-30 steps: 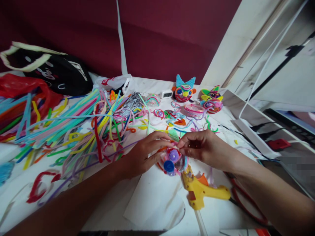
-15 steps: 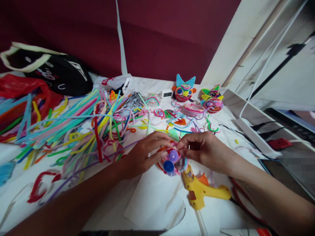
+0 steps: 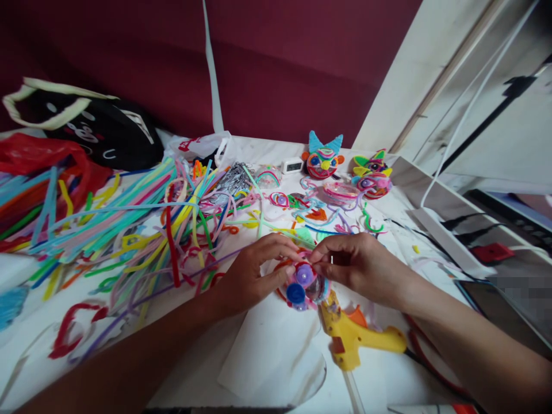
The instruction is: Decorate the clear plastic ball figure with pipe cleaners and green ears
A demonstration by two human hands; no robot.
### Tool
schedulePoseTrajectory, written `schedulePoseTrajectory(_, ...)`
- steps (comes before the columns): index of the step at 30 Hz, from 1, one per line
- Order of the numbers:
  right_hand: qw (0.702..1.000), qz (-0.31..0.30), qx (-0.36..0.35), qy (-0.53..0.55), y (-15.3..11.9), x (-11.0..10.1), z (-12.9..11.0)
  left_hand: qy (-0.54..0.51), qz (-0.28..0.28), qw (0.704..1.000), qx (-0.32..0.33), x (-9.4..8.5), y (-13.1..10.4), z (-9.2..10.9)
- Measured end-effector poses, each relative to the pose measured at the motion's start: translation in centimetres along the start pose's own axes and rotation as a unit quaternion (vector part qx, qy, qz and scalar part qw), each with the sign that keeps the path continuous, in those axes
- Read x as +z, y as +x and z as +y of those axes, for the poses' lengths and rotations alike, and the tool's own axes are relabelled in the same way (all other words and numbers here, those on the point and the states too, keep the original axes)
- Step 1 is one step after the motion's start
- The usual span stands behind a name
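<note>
Between my hands sits a small round pipe-cleaner figure [image 3: 305,275] with purple and blue discs and a clear, ball-like body. My left hand [image 3: 263,267] grips it from the left, thumb and fingers closed on its upper edge. From the right, the fingertips of my right hand [image 3: 356,261] pinch at its top rim; any small piece between them is hidden. Just below my right hand lies a yellow hot glue gun [image 3: 357,336], its nozzle beside the figure and a clear glue stick at its back. A white sheet [image 3: 271,362] lies in front of the figure.
Bundles of coloured pipe cleaners [image 3: 116,213] cover the left side. Behind stand two finished-looking figures, one with blue ears [image 3: 324,158], and a small digital clock [image 3: 292,166]. A power strip [image 3: 452,241] and a phone [image 3: 502,313] lie right; a black bag [image 3: 107,129] is back left.
My hands stay on the figure with almost no movement. The whole view has shifted very slightly.
</note>
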State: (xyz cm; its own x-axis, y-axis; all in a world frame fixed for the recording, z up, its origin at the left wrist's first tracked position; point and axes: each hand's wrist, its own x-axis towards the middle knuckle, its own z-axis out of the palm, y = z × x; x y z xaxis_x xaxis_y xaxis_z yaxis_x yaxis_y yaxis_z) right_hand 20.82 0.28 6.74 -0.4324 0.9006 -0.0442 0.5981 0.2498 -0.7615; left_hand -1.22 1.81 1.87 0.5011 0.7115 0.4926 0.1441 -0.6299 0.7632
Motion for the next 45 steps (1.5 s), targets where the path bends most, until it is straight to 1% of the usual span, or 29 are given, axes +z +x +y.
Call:
schedulePoseTrajectory(4, 1.0, -0.001, 0.006, -0.006, 0.1, 0.0, 0.1, -0.001, -0.004, 1.0, -0.011, 0.0, 0.0, 0.0)
schedulePoseTrajectory(11, 1.0, -0.003, 0.011, -0.015, 0.1, 0.0, 0.0, -0.007, 0.007, 1.0, -0.014, 0.1, 0.0, 0.1)
schedulePoseTrajectory(16, 1.0, -0.009, 0.015, -0.008, 0.0, 0.0, -0.1, 0.004, 0.013, 1.0, -0.011, 0.2, 0.0, 0.1)
schedulePoseTrajectory(23, 1.0, 0.0, 0.018, 0.006, 0.3, 0.3, 0.2, 0.006, 0.022, 1.0, -0.019, 0.3, -0.1, 0.1)
schedulePoseTrajectory(27, 1.0, 0.008, 0.028, -0.008, 0.3, 0.3, -0.1, 0.002, 0.022, 1.0, -0.005, 0.3, -0.1, 0.1)
schedulePoseTrajectory(34, 0.999, 0.004, 0.033, -0.002, 0.1, 0.2, -0.1, 0.021, 0.02, 1.0, 0.011, 0.3, -0.1, 0.2)
schedulePoseTrajectory(40, 0.999, 0.016, 0.025, -0.018, 0.0, 0.4, -0.5, 0.027, 0.025, 0.999, 0.026, 0.3, -0.1, 0.2)
schedulePoseTrajectory(45, 0.998, 0.031, -0.012, -0.059, 0.0, 0.6, -0.8, 0.021, 0.029, 0.999, 0.028, 0.4, -0.1, 0.0)
